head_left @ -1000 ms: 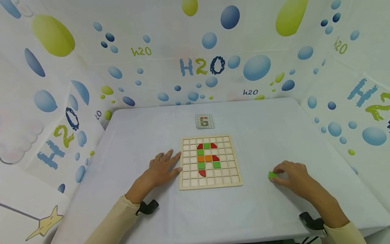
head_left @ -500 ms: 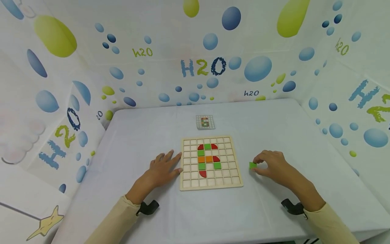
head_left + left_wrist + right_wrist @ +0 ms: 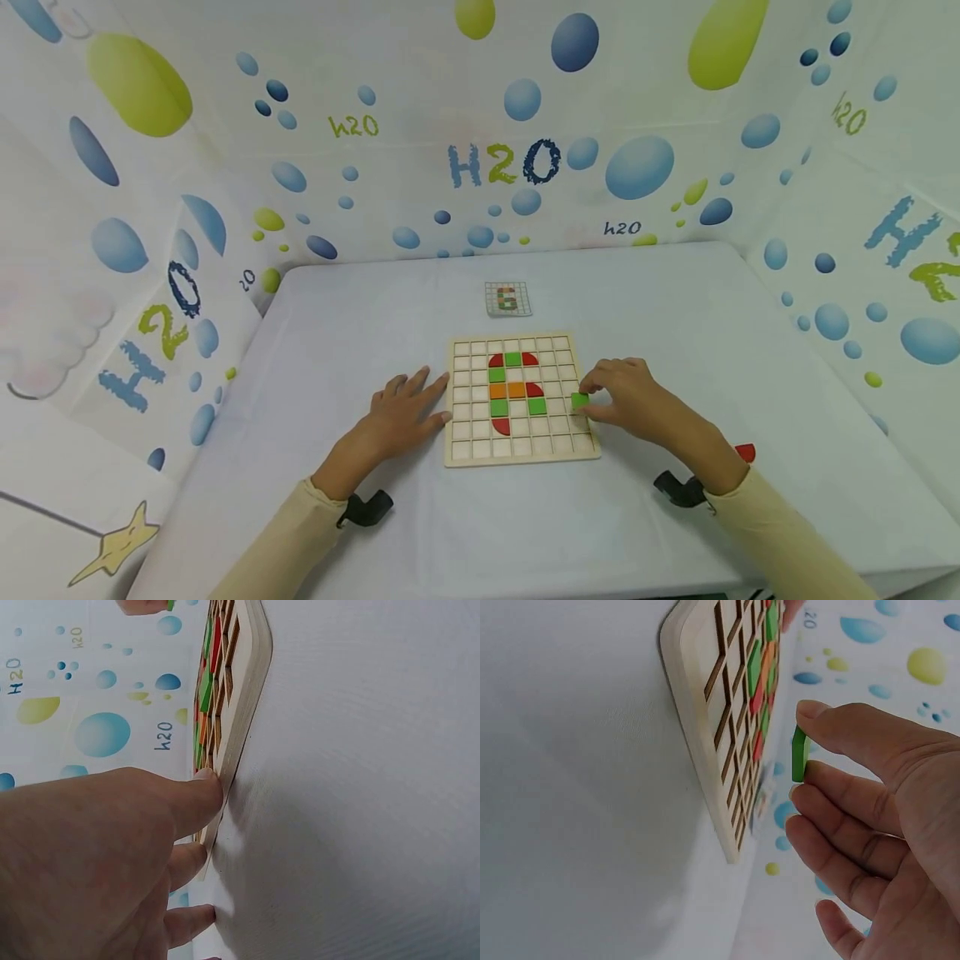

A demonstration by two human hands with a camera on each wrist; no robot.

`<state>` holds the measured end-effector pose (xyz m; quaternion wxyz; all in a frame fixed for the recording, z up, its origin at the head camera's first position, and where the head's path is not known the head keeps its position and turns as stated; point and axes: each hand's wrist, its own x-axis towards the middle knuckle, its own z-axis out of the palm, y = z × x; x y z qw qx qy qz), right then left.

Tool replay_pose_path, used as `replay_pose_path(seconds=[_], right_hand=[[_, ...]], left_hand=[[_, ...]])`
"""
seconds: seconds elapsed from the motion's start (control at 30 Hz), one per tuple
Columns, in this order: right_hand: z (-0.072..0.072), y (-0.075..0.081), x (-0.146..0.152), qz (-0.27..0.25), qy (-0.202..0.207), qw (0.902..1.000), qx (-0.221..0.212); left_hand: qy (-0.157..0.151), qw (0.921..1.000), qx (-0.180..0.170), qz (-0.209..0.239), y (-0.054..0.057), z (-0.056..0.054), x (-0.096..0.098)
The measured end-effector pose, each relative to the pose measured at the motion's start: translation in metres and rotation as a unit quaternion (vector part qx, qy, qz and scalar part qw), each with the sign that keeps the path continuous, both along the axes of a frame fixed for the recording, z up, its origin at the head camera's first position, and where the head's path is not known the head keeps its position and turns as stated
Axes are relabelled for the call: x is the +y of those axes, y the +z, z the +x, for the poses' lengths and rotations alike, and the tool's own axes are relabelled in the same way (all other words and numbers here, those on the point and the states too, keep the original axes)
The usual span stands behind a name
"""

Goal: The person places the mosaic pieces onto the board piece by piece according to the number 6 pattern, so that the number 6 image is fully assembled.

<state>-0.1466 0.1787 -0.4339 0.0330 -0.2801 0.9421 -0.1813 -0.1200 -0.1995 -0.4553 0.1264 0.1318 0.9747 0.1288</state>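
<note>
A wooden grid board (image 3: 555, 446) lies mid-table, its squares partly filled with green, orange and red tiles in a 6-like figure. Between thumb and forefinger my right hand (image 3: 633, 396) pinches a green square tile (image 3: 580, 401), held above the board's right edge. In the right wrist view that green tile (image 3: 800, 754) shows edge-on between the fingertips. My left hand (image 3: 397, 417) lies with fingers spread at the board's left side. Seen from the left wrist, the thumb (image 3: 199, 799) and a finger touch the board's edge (image 3: 251, 682).
Behind the board lies a small pattern card (image 3: 508, 298) printed with a similar figure. A red tile (image 3: 745, 452) rests on the white-covered table, partly hidden by my right forearm. Printed sheets (image 3: 405, 150) surround the table at the back and sides.
My right hand has carried the green tile leftward from the table to over the board's right edge. The red tile has come into view behind the forearm. My left hand stays put.
</note>
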Motion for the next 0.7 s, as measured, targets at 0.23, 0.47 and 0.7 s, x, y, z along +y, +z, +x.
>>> replay_pose_path(seconds=[0.23, 0.47, 0.7], right_hand=[[-0.001, -0.002, -0.018, -0.009, 0.019, 0.9997, -0.013], [0.003, -0.004, -0.041, -0.006, 0.038, 0.9992, -0.009], [0.006, -0.010, -0.066, 0.023, 0.048, 0.9986, -0.003]], left_hand=[[0.001, 1.0000, -0.001, -0.003, 0.001, -0.001, 0.001], [0.002, 1.0000, 0.000, -0.004, 0.000, 0.000, 0.001], [0.003, 1.0000, 0.001, 0.000, 0.000, 0.000, 0.001]])
